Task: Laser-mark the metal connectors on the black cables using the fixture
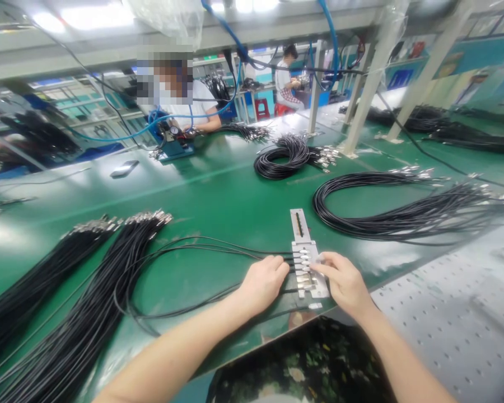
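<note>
A pale metal fixture (322, 284) lies on the green table, with several silver cable ends side by side in its slots. Black cables (218, 244) run from it to the left. My left hand (265, 280) is closed at the fixture's left side, its fingers on a black cable. From the right, my right hand (345, 278) reaches over the fixture, thumb and fingers pinched at a silver cable end; what exactly they grip is too small to tell. One loose silver connector (315, 306) lies just below the fixture.
Two thick black cable bundles (88, 285) lie at the left. Looped cables (361, 224) and a coil (281, 159) rest beyond and right. A perforated metal surface (449, 308) is at the lower right. Across the table, a person (201, 101) sits behind a blue device (174, 148).
</note>
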Demonstrator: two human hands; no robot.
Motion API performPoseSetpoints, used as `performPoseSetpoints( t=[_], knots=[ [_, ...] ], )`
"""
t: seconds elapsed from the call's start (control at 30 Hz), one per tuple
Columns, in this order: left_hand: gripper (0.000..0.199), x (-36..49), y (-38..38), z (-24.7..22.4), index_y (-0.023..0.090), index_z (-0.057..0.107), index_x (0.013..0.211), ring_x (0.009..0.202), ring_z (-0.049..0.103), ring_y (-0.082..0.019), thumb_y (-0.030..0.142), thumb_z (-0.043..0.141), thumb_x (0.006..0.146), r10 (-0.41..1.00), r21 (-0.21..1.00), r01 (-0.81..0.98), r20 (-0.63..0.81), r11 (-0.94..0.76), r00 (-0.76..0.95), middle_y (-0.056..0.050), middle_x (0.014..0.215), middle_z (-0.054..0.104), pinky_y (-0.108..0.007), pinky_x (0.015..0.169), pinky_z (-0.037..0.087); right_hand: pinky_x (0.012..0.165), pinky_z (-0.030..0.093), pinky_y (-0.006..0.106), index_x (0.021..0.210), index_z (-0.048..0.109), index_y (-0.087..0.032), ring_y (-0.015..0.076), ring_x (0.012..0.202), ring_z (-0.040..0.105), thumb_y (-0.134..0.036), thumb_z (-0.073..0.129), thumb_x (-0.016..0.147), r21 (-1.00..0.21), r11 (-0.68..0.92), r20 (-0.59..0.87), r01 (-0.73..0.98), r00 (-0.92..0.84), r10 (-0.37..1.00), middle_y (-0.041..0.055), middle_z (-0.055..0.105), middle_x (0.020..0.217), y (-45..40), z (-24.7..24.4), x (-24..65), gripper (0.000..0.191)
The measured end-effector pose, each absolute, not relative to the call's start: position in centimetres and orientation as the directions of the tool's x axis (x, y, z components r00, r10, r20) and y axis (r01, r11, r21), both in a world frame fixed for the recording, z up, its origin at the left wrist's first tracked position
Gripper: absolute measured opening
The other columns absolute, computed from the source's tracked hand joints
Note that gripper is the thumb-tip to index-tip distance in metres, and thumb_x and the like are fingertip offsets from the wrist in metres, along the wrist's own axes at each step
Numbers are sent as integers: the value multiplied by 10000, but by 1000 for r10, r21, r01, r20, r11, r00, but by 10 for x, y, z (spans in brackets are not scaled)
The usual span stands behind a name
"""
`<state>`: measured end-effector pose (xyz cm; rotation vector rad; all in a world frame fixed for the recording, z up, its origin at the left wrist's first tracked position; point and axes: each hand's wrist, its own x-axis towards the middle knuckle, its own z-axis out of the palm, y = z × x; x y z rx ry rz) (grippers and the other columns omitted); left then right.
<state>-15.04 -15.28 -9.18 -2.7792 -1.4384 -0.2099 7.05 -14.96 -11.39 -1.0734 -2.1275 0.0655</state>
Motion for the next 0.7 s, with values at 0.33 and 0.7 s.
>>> performPoseSetpoints(
  t=[0.33, 0.7],
  knots=[
    [297, -148, -151, -92, 300, 407, 1203, 697, 448, -154, 234, 381, 914, 740, 45, 742, 133, -669, 659, 8, 832, 512, -265, 575, 384, 734, 477, 297, 939, 667, -223, 169, 859, 559, -23, 378, 774, -155, 718, 681, 678, -453, 575, 70, 582, 1040, -141, -144, 81, 389],
    [279, -145, -152, -70, 177, 400, 1189, 785, 436, -179, 247, 286, 944, 667, -79, 665, 8, -742, 745, -45, 884, 512, -300, 570, 364, 798, 482, 332, 913, 648, -158, 200, 895, 584, 10, 365, 746, -116, 739, 718, 664, -458, 524, 93, 615, 983, -144, -137, 76, 370]
  ],
)
